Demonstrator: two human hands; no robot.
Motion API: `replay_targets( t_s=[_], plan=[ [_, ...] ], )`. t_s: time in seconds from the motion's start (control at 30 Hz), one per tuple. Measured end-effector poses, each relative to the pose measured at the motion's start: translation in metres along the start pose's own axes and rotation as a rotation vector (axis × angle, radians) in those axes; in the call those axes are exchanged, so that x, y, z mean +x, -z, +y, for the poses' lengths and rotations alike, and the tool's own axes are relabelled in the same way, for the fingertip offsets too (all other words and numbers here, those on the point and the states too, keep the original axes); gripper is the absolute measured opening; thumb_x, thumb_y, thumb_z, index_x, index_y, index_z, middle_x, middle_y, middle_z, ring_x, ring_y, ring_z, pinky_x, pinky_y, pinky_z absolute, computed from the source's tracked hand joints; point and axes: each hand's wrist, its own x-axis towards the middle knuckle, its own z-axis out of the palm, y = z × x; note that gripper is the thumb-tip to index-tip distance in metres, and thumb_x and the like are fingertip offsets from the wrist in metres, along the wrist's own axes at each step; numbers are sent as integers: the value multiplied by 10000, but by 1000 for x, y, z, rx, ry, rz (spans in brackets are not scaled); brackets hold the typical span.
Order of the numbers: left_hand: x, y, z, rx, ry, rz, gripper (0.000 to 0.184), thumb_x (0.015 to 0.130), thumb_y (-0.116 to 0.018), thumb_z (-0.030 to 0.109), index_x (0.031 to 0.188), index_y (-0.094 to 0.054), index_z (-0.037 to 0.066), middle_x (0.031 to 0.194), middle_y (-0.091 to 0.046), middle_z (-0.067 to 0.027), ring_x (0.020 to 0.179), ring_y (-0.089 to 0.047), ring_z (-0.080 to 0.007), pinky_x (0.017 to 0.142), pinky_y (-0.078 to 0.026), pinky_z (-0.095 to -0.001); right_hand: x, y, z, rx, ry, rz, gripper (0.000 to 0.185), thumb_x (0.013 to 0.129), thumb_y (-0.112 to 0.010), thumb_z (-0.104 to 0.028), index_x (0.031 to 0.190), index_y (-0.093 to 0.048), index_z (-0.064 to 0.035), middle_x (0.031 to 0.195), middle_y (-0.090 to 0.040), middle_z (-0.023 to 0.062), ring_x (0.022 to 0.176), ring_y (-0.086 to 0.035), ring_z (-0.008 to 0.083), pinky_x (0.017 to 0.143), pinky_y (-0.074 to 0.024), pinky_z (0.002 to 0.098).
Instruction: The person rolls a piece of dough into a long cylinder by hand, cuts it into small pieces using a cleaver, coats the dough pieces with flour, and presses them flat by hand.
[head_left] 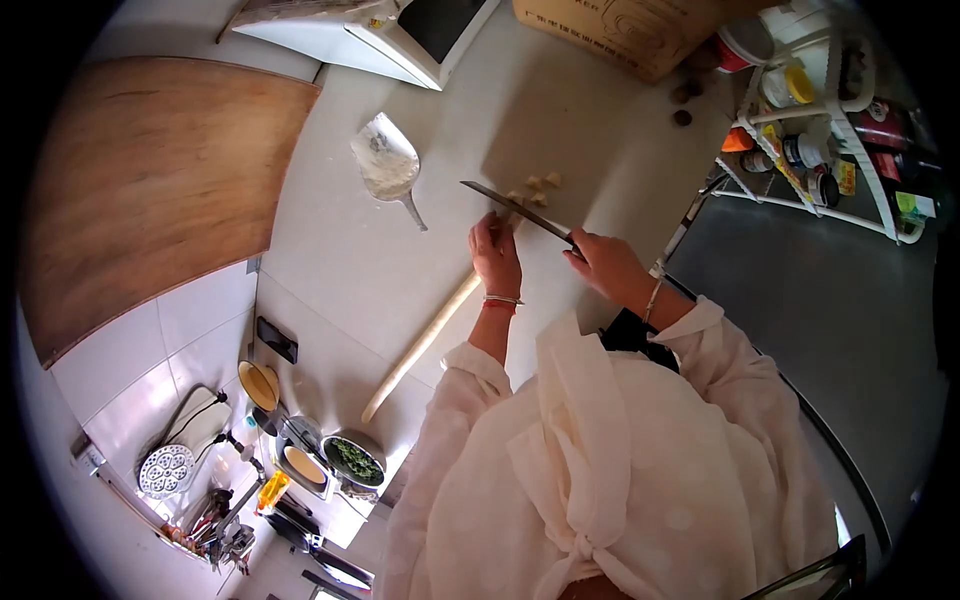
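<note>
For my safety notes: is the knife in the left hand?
No, the right hand grips the knife; the left hand is at the dough roll.

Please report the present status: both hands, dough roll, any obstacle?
Right hand gripping knife; left hand on dough roll, near knife. Cut pieces just beyond knife. No obstruction seen; scoop lies apart.

The left forearm [490,333] reaches up between twelve and one o'clock, its wrist [501,300] nearly straight. The left hand [496,256] is palm down, fingers [481,232] bent and bunched together. Near it at three o'clock, not touching it, the right hand [608,266] is curled into a grip, its forearm [667,306] angling toward ten o'clock.
</note>
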Motion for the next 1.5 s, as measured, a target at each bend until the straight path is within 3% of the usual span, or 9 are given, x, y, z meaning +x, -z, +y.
replay_targets(
  t_s=[0.07, 0.3, 0.6, 0.77, 1.07, 1.5],
  plan=[
    [-11, 4, -13, 132, -112, -52, 262, 843, -694, 57, 1100, -642, 62, 1046, -641, -93, 937, -594, -286, 822, -491, -395, -11, 5, 1, 67, 43, 51, 232, 953, -606, -245, 952, -498, -40, 732, -637, 168, 672, -641, 387, 600, -509, 472],
    [-16, -1, -7, 290, -190, -83, 196, 810, -645, -16, 986, -605, 61, 984, -581, -103, 923, -519, -353, 832, -458, -457, -64, 15, -16, 3, 13, 44, 231, 943, -625, -242, 966, -509, -44, 774, -631, 164, 676, -637, 386, 606, -508, 470],
    [-12, -5, -3, 381, -123, -99, 237, 820, -620, -20, 1047, -599, 46, 1056, -572, -128, 974, -516, -365, 867, -447, -489, -44, -11, -9, -75, -7, 16, 232, 942, -609, -238, 984, -500, -38, 744, -639, 157, 651, -647, 367, 582, -517, 469],
    [-23, 1, 0, 271, -152, -51, 239, 834, -639, -3, 1063, -608, 61, 1100, -588, -111, 1024, -529, -346, 895, -450, -465, -23, -14, -11, -75, -39, -19, 227, 940, -607, -227, 982, -510, -26, 744, -643, 154, 693, -653, 367, 610, -519, 477],
    [-37, 16, -5, 232, -241, -121, 249, 798, -679, -8, 1028, -604, 51, 1089, -586, -109, 1041, -518, -338, 921, -437, -462, -92, 17, -31, 114, -134, -10, 230, 962, -590, -260, 967, -515, -42, 827, -642, 170, 720, -653, 377, 616, -521, 476],
    [-40, 8, -10, 323, -175, -186, 248, 776, -662, -9, 1008, -597, 51, 1065, -584, -120, 1033, -507, -355, 906, -430, -464, -76, 2, -32, -26, -104, -67, 225, 958, -587, -230, 978, -500, -24, 767, -641, 173, 692, -648, 389, 594, -514, 484]
  ],
)
